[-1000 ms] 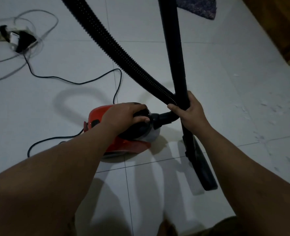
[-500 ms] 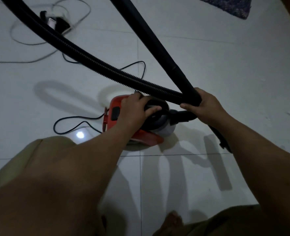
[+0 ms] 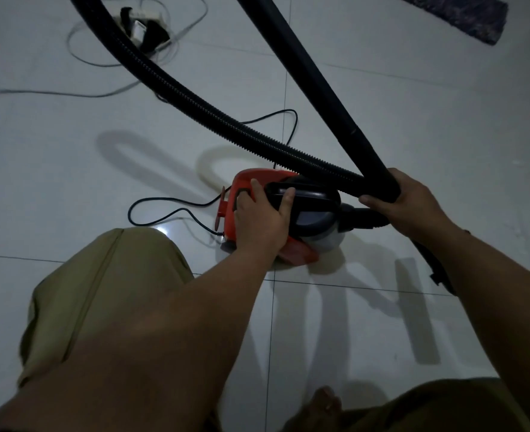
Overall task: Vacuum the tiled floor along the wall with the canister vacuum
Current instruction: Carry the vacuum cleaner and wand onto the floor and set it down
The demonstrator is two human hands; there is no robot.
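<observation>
A small red and black canister vacuum (image 3: 307,213) sits on the white tiled floor (image 3: 428,126). My left hand (image 3: 262,216) rests on its top, fingers on the black handle and thumb near a button on the red shell. My right hand (image 3: 410,204) grips the rigid black wand (image 3: 319,85) where it crosses the ribbed black hose (image 3: 201,104). The hose plugs into the vacuum's front under that hand. The floor nozzle (image 3: 438,269) is mostly hidden behind my right forearm.
The vacuum's black power cord (image 3: 170,207) loops on the floor to the left. A power strip with plugs and grey cables (image 3: 145,23) lies at the top left. A dark mat (image 3: 466,14) lies at the top right. My knee (image 3: 108,291) and bare toes (image 3: 323,400) are below.
My left hand has slid back from the vacuum's front dome to its handle and button end. The wand has tilted more to the left, and my knee has come into view.
</observation>
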